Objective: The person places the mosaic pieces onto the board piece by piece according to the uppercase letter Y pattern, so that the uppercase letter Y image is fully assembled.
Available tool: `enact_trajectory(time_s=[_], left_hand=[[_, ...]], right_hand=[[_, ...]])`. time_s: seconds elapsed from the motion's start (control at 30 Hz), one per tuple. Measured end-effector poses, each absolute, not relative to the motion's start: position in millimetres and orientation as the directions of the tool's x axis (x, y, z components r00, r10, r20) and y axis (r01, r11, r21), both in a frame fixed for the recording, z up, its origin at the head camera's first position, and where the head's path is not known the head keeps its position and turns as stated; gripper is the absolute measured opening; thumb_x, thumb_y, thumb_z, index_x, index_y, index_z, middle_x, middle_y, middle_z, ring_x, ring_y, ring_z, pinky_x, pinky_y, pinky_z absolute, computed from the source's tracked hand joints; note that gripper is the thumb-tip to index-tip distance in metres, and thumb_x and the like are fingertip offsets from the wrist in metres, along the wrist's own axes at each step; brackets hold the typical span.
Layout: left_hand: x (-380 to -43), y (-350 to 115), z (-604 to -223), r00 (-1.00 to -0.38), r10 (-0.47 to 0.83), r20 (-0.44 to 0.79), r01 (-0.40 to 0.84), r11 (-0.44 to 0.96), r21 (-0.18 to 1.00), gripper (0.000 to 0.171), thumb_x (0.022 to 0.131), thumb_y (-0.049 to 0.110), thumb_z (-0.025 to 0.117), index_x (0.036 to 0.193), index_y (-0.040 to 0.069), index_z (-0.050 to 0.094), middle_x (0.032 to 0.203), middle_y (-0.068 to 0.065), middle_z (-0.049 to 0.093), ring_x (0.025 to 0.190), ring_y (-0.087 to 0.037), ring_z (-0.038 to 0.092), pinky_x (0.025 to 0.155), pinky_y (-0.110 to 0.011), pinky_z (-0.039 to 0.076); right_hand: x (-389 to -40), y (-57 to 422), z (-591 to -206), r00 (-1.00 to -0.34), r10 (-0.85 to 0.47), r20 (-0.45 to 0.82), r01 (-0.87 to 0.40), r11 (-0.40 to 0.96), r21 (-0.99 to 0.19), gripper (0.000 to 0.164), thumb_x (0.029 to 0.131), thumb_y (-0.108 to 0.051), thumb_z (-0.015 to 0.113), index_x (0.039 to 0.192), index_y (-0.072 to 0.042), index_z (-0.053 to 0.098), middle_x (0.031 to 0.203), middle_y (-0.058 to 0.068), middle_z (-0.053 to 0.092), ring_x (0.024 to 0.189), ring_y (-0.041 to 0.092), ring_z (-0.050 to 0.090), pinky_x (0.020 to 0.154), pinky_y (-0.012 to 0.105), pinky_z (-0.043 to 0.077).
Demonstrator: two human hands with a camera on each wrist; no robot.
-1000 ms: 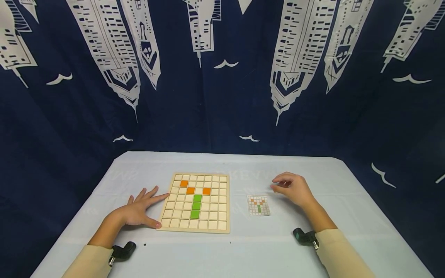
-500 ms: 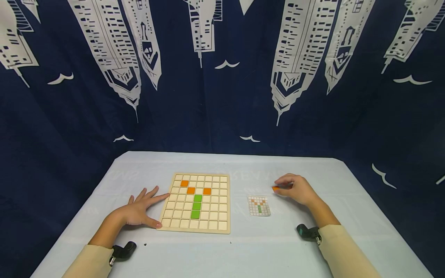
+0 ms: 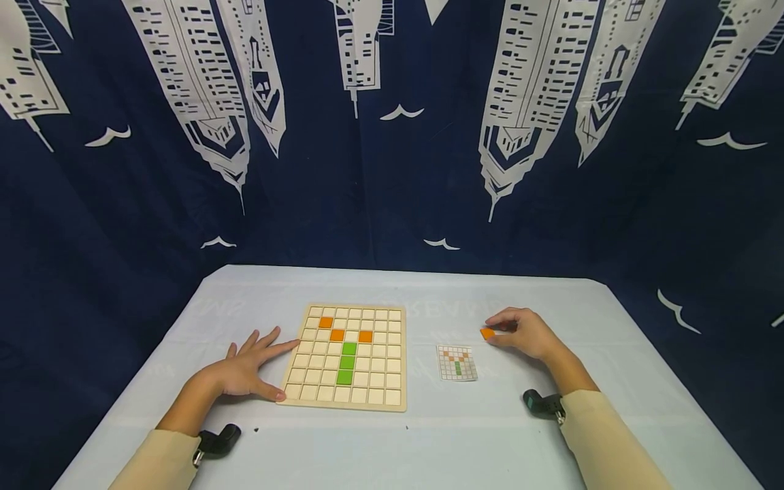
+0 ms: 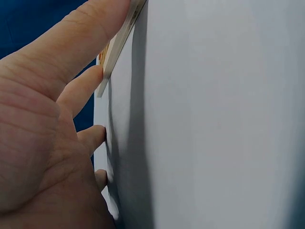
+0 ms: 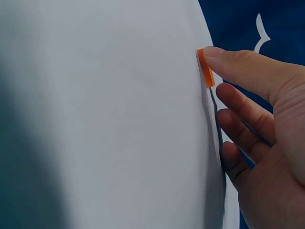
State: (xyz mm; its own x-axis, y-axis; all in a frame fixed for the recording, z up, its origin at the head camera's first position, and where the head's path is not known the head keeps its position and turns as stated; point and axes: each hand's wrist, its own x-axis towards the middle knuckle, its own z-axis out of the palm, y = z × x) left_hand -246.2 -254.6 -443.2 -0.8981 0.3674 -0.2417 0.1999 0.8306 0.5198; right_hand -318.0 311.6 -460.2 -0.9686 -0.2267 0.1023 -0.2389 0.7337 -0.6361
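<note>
A square wooden grid board (image 3: 392,410) lies on the table. Three orange tiles (image 3: 337,335) form part of a V in its upper rows, above a column of green tiles (image 3: 346,363). My left hand (image 3: 245,371) spreads its fingers at the board's left side. Its thumb and index finger touch that edge; in the left wrist view the thumb (image 4: 62,50) is against the rim. To the right, my right hand (image 3: 520,333) pinches a loose orange tile (image 5: 206,68) at the table surface. The right wrist view shows the thumb on it; the index finger is mostly hidden.
A small pattern card (image 3: 456,363) with orange and green squares lies between the board and my right hand. White cloth covers the table (image 3: 343,452). A dark blue curtain (image 3: 367,184) hangs behind it. Black wrist devices (image 3: 219,441) sit at both cuffs.
An orange tile, out of sight a second ago, now shows at my right fingertips. The right hand has shifted slightly right. My left hand stays at the board's edge.
</note>
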Motion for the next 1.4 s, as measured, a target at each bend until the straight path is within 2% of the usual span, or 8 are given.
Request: enact_trajectory(time_s=[0.17,0.43,0.73,1.0,1.4], left_hand=[[-246.7,-254.7,-443.9,-0.898,0.367,-0.244,0.2,0.832,0.517,0.111,0.065,0.05,0.092,0.159,0.027,0.038,0.17,-0.026,0.006,0.151,-0.063,-0.007,0.108,-0.086,-0.009],[-247.9,-256.3,-446.1,-0.897,0.377,-0.232,0.213,0.826,0.521,0.111,0.064,0.051,0.092,0.159,0.026,0.038,0.17,-0.027,0.006,0.151,-0.063,-0.007,0.108,-0.086,-0.009],[-248.2,-256.0,-446.2,-0.898,0.369,-0.237,0.207,0.834,0.512,0.111,0.064,0.051,0.092,0.159,0.027,0.038,0.17,-0.026,0.006,0.151,-0.063,-0.007,0.108,-0.086,-0.009],[-248.9,-255.7,-448.0,-0.9,0.362,-0.244,0.199,0.838,0.509,0.112,0.063,0.053,0.092,0.159,0.027,0.038,0.171,-0.025,0.006,0.152,-0.061,-0.007,0.109,-0.085,-0.009],[-247.0,-255.4,-444.9,-0.897,0.369,-0.242,0.202,0.831,0.519,0.111,0.065,0.049,0.092,0.159,0.027,0.038,0.171,-0.026,0.006,0.151,-0.062,-0.008,0.109,-0.085,-0.01]], right_hand=[[-320.7,312.5,-460.0,-0.967,-0.239,0.088,-0.24,0.742,-0.626,0.032,0.078,-0.018,0.089,0.108,-0.011,0.08,0.106,0.006,0.075,0.09,0.019,0.057,0.081,0.026,0.048],[-325.3,313.3,-458.7,-0.965,-0.256,0.051,-0.231,0.743,-0.628,0.034,0.078,-0.019,0.09,0.109,-0.011,0.08,0.112,0.008,0.075,0.103,0.023,0.063,0.094,0.041,0.052],[-325.6,311.9,-456.0,-0.963,-0.269,0.021,-0.224,0.752,-0.62,0.031,0.079,-0.016,0.089,0.108,-0.011,0.08,0.111,0.006,0.075,0.103,0.022,0.062,0.094,0.04,0.051],[-327.4,311.4,-455.9,-0.962,-0.273,-0.006,-0.208,0.749,-0.629,0.031,0.079,-0.016,0.089,0.109,-0.012,0.08,0.11,0.005,0.074,0.107,0.023,0.063,0.101,0.045,0.05],[-328.9,312.3,-456.3,-0.958,-0.286,-0.024,-0.206,0.742,-0.638,0.031,0.079,-0.016,0.088,0.11,-0.011,0.08,0.109,0.005,0.074,0.105,0.022,0.062,0.103,0.048,0.049]])
